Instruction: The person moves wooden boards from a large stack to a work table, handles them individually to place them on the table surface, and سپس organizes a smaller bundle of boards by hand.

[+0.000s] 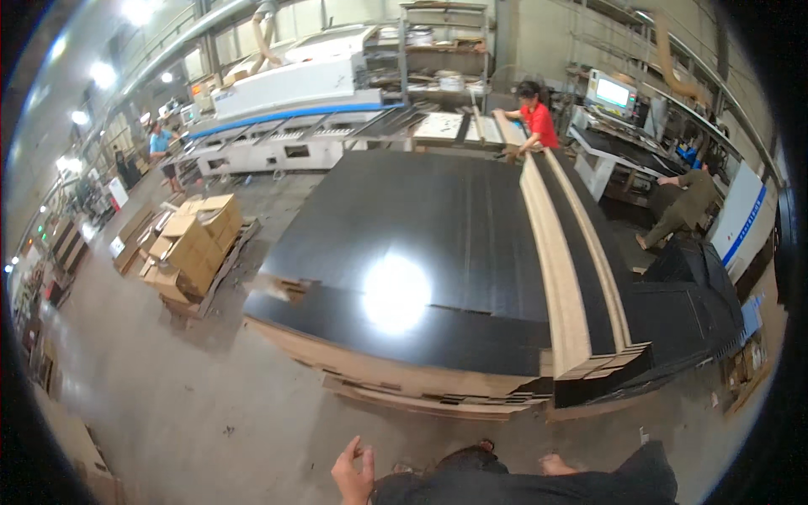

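My left hand [353, 471] is raised at the lower edge, its thumb and fingers apart and nothing in it. My right hand [555, 465] shows only in part beside my dark clothing; its fingers are too small and blurred to read. Both hands are apart from the large stack of black-faced boards [421, 227] in front of me, which has pale raw edges and reflects a bright lamp. Along its right side lie long narrow strips [560, 286], stacked with pale edges facing up and dark faces between them.
Cardboard boxes [189, 252] sit on a pallet at the left. A long white machine [286, 126] spans the back. A person in red [539, 122] handles panels there; another person [686, 202] bends at the right, near a machine with a screen [613, 93]. Black sheets [682, 320] lie right.
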{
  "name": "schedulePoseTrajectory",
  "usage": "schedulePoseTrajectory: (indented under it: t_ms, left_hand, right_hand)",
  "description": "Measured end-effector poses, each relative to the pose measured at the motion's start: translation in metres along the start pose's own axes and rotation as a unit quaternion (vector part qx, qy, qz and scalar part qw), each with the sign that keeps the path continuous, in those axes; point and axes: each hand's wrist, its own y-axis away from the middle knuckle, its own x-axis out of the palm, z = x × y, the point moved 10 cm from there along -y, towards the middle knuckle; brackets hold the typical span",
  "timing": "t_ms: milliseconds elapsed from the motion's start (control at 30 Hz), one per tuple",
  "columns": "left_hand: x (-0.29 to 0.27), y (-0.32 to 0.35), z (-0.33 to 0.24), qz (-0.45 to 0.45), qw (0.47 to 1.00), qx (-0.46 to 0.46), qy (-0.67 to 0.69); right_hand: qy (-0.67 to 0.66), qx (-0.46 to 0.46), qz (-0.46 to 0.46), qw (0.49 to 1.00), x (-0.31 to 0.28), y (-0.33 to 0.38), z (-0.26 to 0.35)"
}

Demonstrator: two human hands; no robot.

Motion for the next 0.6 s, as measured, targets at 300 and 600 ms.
schedulePoseTrajectory:
  t_ms: [300,600]
  left_hand:
    - [-0.119,-0.164,0.007,-0.080,0.982,0.166,0.028]
    - [-0.263,-0.428,0.175,-0.068,0.989,0.097,-0.092]
  right_hand:
    - [0.347,-0.426,0.074,0.832,0.420,0.095,0.568]
    - [0.268,-0.516,0.069,0.811,0.622,0.107,0.814]
